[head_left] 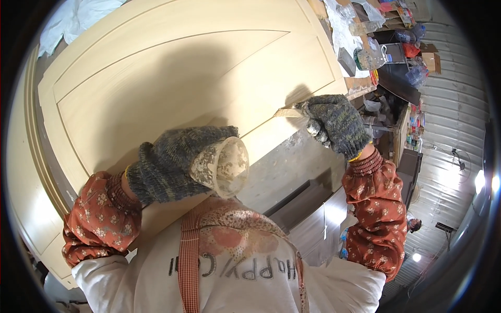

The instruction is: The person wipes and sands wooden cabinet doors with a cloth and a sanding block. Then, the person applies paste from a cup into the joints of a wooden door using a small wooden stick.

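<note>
My left hand [167, 164], in a dark grey knitted glove, is closed round a translucent plastic cup [231, 167]. The cup is tilted, with its mouth toward me and pale dried smears on its wall. My right hand [338, 125], gloved alike and stained white at the fingertips, grips a small pale flat tool [290, 112]. Its tip is at the near edge of a cream panelled door [209, 68], close to its right corner; whether it is a brush or a scraper I cannot tell. The door lies flat before me, under my left hand.
Another cream panel [31, 172] stands along the left. Clear plastic bottles [369, 58] and clutter crowd a bench at the upper right. Dark brown boards [313, 219] lie below the door's near edge, over a grey floor [276, 161]. White plastic sheeting [78, 21] lies at the far left.
</note>
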Motion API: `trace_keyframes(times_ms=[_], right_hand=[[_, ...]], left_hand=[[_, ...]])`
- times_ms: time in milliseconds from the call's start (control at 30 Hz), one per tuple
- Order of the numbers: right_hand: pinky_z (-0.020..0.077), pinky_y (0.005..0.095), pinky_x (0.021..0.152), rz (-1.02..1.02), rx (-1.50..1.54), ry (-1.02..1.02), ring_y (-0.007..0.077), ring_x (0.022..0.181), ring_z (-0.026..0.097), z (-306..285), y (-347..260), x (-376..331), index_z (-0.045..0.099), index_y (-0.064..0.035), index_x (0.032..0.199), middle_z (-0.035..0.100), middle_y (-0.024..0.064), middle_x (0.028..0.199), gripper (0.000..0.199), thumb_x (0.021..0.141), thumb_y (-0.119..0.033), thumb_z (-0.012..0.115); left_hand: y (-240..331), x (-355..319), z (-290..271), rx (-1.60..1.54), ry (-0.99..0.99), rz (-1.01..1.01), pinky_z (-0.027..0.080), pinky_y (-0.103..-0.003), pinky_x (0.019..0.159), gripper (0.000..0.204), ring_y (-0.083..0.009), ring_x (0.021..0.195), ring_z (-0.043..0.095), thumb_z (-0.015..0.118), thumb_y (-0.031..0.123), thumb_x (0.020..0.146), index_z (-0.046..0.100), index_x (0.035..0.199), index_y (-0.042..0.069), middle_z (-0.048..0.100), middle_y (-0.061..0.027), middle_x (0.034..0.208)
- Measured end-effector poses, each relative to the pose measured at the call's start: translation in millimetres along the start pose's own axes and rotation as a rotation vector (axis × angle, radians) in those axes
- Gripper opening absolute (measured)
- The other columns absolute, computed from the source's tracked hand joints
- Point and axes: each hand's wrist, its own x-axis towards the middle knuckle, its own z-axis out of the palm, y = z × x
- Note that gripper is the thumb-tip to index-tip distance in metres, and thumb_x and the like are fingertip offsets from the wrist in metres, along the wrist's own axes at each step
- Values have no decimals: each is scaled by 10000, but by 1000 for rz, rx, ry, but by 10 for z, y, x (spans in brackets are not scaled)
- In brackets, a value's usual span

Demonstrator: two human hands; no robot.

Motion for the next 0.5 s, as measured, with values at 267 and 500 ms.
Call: trace_keyframes(times_ms=[267, 500], right_hand=[[527, 337, 772, 237, -54, 108, 232, 883, 659, -100, -130, -53, 673, -60, 1147, 690, 106, 1041, 259, 908, -118, 591], [538, 299, 637, 493, 326, 421, 195, 810, 643, 668, -733, -397, 565, -36, 1283, 622, 130, 1072, 349, 941, -87, 513]], left_hand=[[-147, -59, 143, -263, 47, -12, 490, -308, 975, 566, -201, 1153, 600, 765, 180, 831, 543, 1323, 9, 603, -121, 1291], [-36, -39, 45, -9, -44, -96, 509, -323, 948, 659, -241, 1107, 630, 822, 274, 766, 549, 1316, 32, 629, -123, 1247]])
